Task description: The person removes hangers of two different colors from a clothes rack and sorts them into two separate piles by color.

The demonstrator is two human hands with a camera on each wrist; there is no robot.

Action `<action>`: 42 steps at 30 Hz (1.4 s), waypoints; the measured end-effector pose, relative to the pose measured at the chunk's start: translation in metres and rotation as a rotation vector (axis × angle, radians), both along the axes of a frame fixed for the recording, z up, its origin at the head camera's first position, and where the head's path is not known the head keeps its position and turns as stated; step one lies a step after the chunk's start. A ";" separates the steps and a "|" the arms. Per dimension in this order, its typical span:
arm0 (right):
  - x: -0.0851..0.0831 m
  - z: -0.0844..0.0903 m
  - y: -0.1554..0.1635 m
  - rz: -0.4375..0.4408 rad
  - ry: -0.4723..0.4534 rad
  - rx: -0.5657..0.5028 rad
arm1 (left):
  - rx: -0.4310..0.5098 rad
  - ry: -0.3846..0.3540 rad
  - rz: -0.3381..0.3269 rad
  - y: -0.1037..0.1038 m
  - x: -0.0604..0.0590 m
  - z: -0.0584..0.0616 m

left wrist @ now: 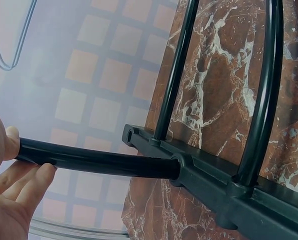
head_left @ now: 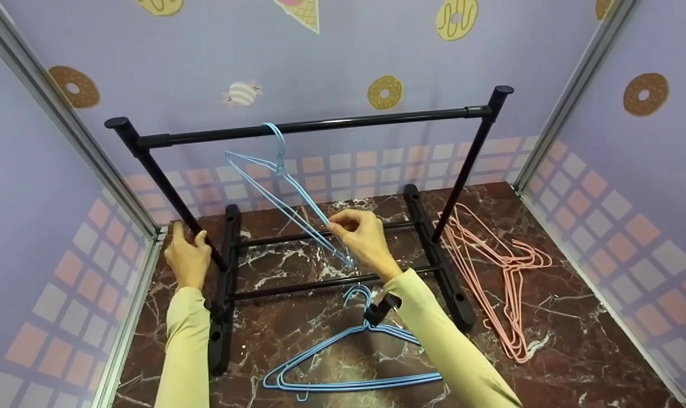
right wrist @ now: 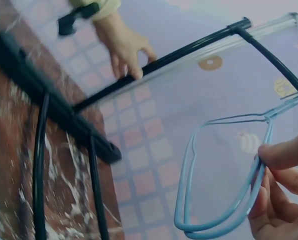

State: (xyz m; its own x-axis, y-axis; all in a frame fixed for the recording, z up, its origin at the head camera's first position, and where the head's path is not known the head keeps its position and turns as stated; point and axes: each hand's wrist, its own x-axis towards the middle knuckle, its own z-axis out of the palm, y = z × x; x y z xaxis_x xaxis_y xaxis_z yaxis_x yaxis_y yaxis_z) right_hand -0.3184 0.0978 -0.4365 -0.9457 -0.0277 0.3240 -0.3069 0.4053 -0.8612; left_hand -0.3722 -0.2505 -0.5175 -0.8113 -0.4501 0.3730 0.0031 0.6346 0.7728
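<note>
A black clothes rack stands on the floor. My left hand (head_left: 188, 258) grips its left post (head_left: 167, 190) low down, with the thumb and fingers on opposite sides of the tube in the left wrist view. Light blue wire hangers (head_left: 306, 198), seemingly two close together, hang by their hooks from the top rail (head_left: 354, 122), left of its middle. They are turned at an angle to the rail. My right hand (head_left: 363, 238) pinches their near side between thumb and fingers. The right wrist view shows the rounded end of these hangers hanging past the fingertips.
Several blue hangers (head_left: 354, 386) lie stacked on the brown marbled floor in front of the rack, partly under my right forearm. Several pink hangers (head_left: 510, 263) lie at the right, beside the rack's right foot (head_left: 439, 266). Patterned panels (head_left: 320, 68) enclose the back and sides.
</note>
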 end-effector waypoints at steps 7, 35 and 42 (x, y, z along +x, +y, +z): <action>0.004 0.003 0.000 -0.137 0.182 0.085 | -0.001 -0.041 -0.007 0.001 0.002 0.002; 0.037 -0.044 0.106 -0.434 0.298 0.105 | -0.026 0.009 0.000 0.003 0.001 0.000; 0.056 -0.063 0.135 -0.473 0.254 0.156 | -0.008 0.005 -0.003 0.003 0.002 0.003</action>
State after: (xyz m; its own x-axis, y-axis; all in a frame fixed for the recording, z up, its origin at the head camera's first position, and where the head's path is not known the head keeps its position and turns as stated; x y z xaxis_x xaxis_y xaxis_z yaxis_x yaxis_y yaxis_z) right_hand -0.2621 0.2326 -0.4996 -0.7597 0.3147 0.5690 -0.2505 0.6658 -0.7028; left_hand -0.3705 -0.2471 -0.5146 -0.8109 -0.4443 0.3808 0.0093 0.6409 0.7676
